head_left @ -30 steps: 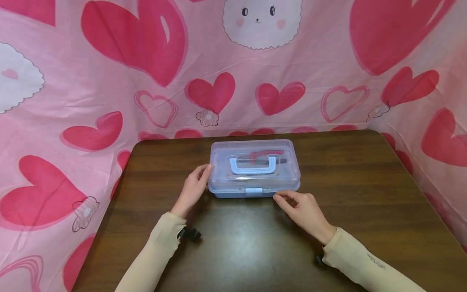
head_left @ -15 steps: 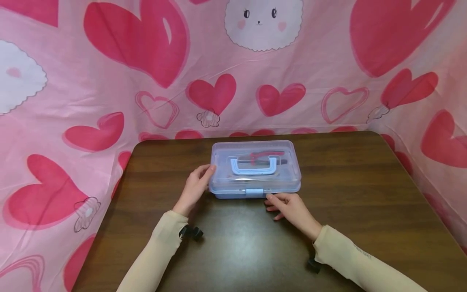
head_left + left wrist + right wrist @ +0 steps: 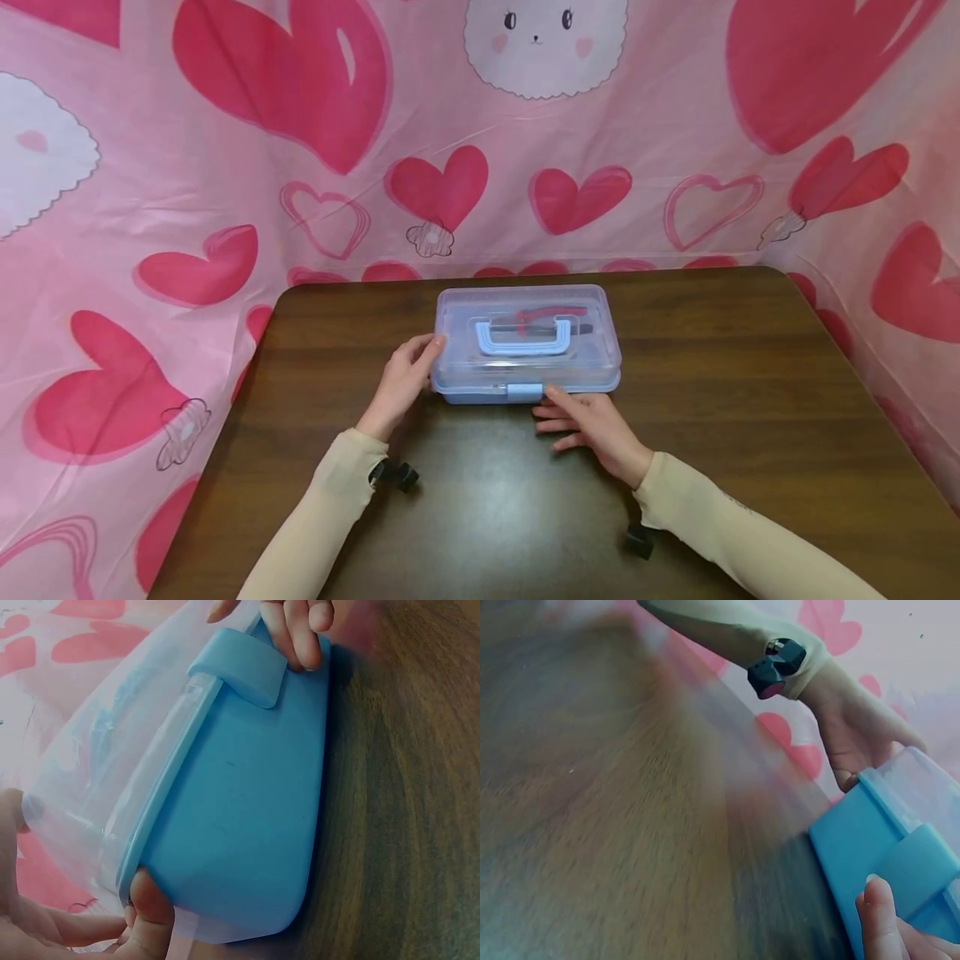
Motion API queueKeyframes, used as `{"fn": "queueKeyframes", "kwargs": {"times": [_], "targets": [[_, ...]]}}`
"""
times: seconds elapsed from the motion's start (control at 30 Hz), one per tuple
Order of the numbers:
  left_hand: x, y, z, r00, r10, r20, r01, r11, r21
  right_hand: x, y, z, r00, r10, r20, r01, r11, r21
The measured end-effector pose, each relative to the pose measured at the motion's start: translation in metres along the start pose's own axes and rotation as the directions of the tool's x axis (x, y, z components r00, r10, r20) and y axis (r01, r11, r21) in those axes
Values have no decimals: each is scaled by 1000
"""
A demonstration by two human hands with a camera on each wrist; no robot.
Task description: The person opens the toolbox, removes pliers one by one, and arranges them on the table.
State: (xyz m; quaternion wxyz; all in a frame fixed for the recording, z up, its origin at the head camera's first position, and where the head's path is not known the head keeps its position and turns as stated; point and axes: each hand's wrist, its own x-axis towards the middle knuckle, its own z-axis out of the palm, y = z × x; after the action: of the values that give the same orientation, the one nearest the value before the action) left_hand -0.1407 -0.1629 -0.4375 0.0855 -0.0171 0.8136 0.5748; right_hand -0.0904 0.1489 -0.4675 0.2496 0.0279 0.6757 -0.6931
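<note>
A plastic storage box (image 3: pixel 457 377) with a clear lid and a light-blue base sits closed on the table. A blue carrying handle (image 3: pixel 523 340) lies on top, and a blue latch (image 3: pixel 525 392) is at the front middle. My left hand (image 3: pixel 401 379) holds the box's left end, with a fingertip under the lid rim in the left wrist view. My right hand (image 3: pixel 600 429) is at the front, thumb touching the latch's right edge and the other fingers loosely extended below. Through the lid, a red-handled tool (image 3: pixel 551 314) shows faintly; its kind is unclear.
The box stands near the back of a dark wooden table (image 3: pixel 480 508). Pink heart-printed cloth (image 3: pixel 585 133) hangs behind it and at both sides. A small black device (image 3: pixel 393 477) sits at the left wrist, another black device (image 3: pixel 640 542) at the right.
My right hand has moved left along the box's front, from right of the latch to the latch itself, and its fingers have spread. The left hand stays at the box's left end.
</note>
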Motion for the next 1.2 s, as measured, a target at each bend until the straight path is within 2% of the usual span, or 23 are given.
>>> {"fn": "queueKeyframes", "kwargs": {"times": [0.3, 0.6, 0.83, 1.0, 1.2], "targets": [[-1, 1, 2, 1000, 11, -22, -11, 1000, 26, 0, -5, 2, 999, 32, 30, -33, 998, 57], [0, 3, 4, 1000, 7, -25, -7, 1000, 1, 3, -4, 3, 994, 85, 61, -91, 991, 96], [4, 2, 4, 1000, -6, -15, 6, 1000, -19, 5, 0, 9, 992, 121, 36, -126, 980, 155], [5, 2, 3, 1000, -22, 5, 22, 999, -31, 6, 3, 11, 992, 128, -8, -126, 982, 142], [6, 2, 3, 1000, -18, 6, 18, 999, -30, 6, 1, 9, 994, 108, 20, -110, 984, 139]]}}
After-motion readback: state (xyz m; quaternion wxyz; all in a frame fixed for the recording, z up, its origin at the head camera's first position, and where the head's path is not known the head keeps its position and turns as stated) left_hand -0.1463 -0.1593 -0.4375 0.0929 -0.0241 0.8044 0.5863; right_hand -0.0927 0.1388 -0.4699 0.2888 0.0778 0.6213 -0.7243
